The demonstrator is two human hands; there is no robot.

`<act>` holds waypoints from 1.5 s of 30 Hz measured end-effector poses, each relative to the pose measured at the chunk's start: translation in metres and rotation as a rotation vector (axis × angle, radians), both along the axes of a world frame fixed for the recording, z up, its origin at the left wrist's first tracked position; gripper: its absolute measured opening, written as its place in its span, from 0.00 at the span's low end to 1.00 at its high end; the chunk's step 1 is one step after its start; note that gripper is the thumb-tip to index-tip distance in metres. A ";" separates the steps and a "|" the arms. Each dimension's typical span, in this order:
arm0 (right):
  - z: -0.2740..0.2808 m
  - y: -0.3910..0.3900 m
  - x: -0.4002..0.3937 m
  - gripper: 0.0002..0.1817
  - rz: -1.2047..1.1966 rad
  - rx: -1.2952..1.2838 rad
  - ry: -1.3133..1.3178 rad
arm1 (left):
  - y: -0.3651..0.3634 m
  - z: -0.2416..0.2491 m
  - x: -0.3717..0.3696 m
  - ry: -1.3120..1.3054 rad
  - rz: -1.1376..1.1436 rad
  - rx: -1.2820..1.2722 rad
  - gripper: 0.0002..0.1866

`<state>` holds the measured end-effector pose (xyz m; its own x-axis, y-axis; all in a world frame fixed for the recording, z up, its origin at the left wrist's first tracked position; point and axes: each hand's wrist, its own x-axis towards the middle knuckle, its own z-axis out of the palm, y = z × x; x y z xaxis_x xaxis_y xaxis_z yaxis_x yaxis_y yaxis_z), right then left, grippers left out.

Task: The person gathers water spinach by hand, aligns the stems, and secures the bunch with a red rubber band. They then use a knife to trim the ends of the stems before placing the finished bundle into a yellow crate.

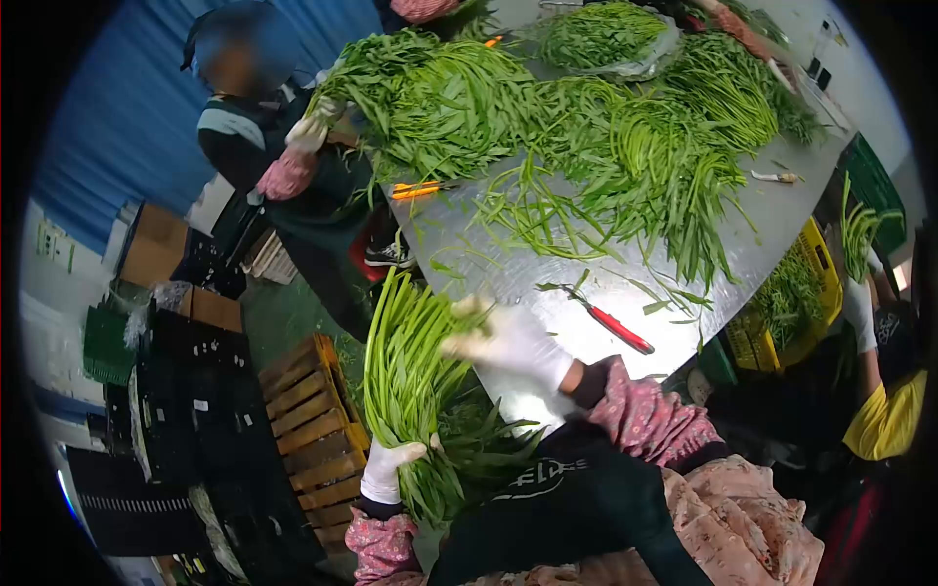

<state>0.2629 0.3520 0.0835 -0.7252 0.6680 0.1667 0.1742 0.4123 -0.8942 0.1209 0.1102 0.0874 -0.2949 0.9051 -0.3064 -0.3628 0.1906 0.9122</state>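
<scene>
My left hand, in a white glove, is wrapped round the lower part of a bunch of water spinach. Its long green stems point up and its narrow leaves hang down by my apron. Beside the stems, near the table edge, is my right hand, also gloved. Its fingers are apart and stretched toward the bunch, somewhat blurred by motion. On the metal table to the right lie red-handled pruning shears.
Large heaps of the same greens cover the far table, with orange-handled scissors at its left edge. One person stands far left; another person's gloved hand holds greens at right. A yellow crate and wooden pallet flank the table.
</scene>
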 end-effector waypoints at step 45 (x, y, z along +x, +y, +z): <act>0.030 -0.025 0.004 0.28 0.132 -0.142 -0.304 | 0.035 -0.003 -0.009 0.381 -0.188 -0.140 0.25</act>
<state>0.2669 0.3271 0.1138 -0.8089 0.5665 -0.1573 0.3943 0.3244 -0.8598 0.1115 0.1456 0.0843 -0.2445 0.9112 -0.3316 0.0469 0.3527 0.9346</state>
